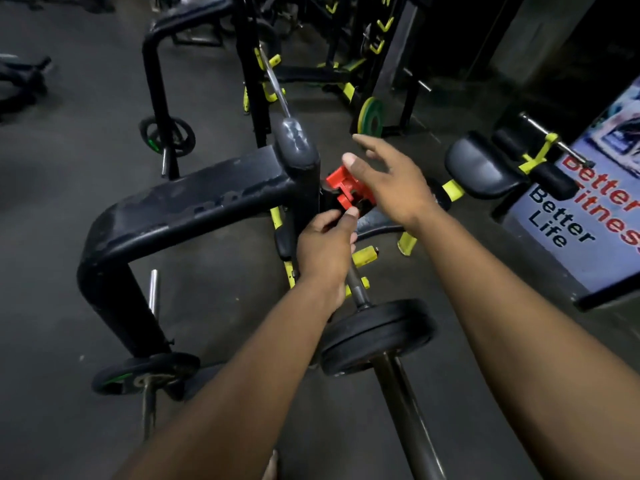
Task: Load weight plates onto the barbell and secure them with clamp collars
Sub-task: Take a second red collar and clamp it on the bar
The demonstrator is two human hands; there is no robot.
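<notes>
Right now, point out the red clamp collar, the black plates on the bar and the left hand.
red clamp collar [347, 187]: head view, on its red body.
black plates [377, 336]: head view, on the outer rim.
left hand [325, 247]: head view, back of the hand.

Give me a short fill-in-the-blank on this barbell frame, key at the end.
1. The clamp collar between the hands is ____ in colour.
2. The left hand ____ the collar's lower edge.
3. The right hand has its fingers ____, gripping nothing.
4. The black weight plates sit on the ____.

Key: red; pinches; open; barbell
</notes>
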